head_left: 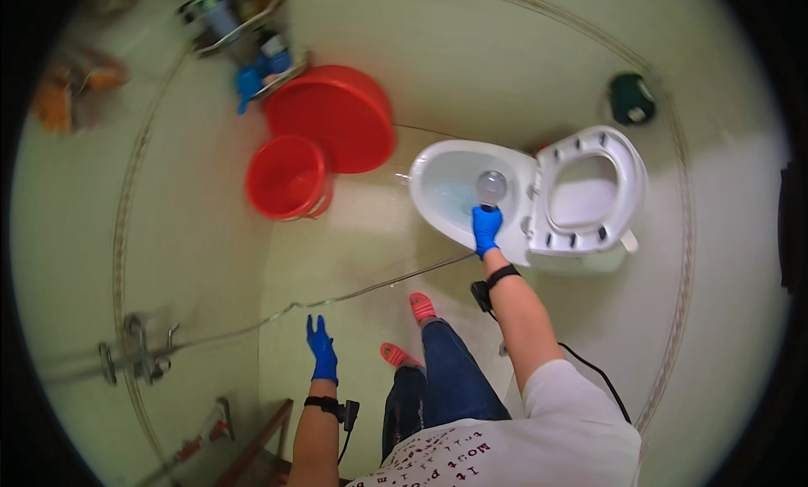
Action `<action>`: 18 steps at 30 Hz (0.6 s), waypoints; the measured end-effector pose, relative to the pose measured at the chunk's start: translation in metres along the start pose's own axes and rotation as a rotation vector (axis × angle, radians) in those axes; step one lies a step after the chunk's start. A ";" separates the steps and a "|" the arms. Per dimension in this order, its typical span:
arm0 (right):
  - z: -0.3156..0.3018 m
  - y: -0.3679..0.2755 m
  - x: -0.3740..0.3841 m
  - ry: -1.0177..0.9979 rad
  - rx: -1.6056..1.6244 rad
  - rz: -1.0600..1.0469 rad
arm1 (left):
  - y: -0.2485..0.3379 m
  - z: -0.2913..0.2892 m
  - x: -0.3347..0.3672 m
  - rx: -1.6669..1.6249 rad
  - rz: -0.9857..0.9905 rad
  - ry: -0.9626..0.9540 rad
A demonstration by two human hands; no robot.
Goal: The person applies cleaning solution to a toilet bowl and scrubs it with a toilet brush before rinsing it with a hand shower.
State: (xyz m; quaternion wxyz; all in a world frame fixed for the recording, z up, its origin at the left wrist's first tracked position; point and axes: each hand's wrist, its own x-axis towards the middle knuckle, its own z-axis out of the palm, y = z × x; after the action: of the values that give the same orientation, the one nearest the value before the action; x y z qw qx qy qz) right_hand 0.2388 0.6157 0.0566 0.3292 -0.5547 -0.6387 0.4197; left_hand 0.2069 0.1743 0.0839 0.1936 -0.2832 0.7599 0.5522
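- The right hand [486,228], in a blue glove, is closed around the handle of a shower head [491,186]; its round face is over the toilet bowl [439,171], inside the rim as seen from above.
- The left hand [321,352], also in a blue glove, holds nothing. Its fingers are apart and point toward the metal hose [379,285], which passes just beyond the fingertips; I cannot tell if they touch it.
- The hose goes from the right hand to the wall tap [143,352], with a small kink near the left hand.
- The toilet seat [627,180] is raised. In my judgement, the step in hand is to direct the shower head into the bowl, perhaps for rinsing; I cannot tell if water is running.
- The next move, I think, calls for a steady right wrist and enough slack in the hose, and the free left hand could guide it.
- About writing: the white shirt [581,428] carries dark red printed letters, partly readable, but they name no maker that I can see. The bottles [220,20] on the corner shelf are too blurred to read. The dark green round object [631,98] on the wall has a pale mark, too small to read.
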 end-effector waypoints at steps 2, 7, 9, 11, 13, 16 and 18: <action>0.006 0.003 0.001 -0.094 -0.001 -0.012 | -0.024 0.004 0.017 0.070 0.124 -0.130; 0.045 -0.006 -0.094 -0.429 0.068 0.017 | 0.028 0.092 0.004 -0.082 0.075 -0.671; 0.050 -0.017 -0.143 -0.499 0.138 -0.027 | 0.064 0.131 0.005 -0.143 0.007 -0.780; 0.058 -0.044 -0.205 -0.696 0.202 0.049 | 0.070 0.136 0.036 -0.342 0.040 -0.691; 0.052 -0.043 -0.235 -0.757 0.138 0.099 | 0.091 0.151 0.048 -0.362 0.009 -0.749; 0.045 -0.046 -0.243 -0.814 0.233 0.246 | 0.085 0.147 0.062 -0.296 0.032 -0.744; 0.048 -0.045 -0.238 -0.881 0.293 0.283 | 0.073 0.135 0.070 -0.227 0.068 -0.646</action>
State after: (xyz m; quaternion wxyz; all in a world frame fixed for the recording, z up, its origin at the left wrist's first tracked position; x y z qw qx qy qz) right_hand 0.2166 0.3721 0.0869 0.0419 -0.3536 -0.5698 0.7406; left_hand 0.1039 0.3042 0.0525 0.3730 -0.0878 0.6019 0.7006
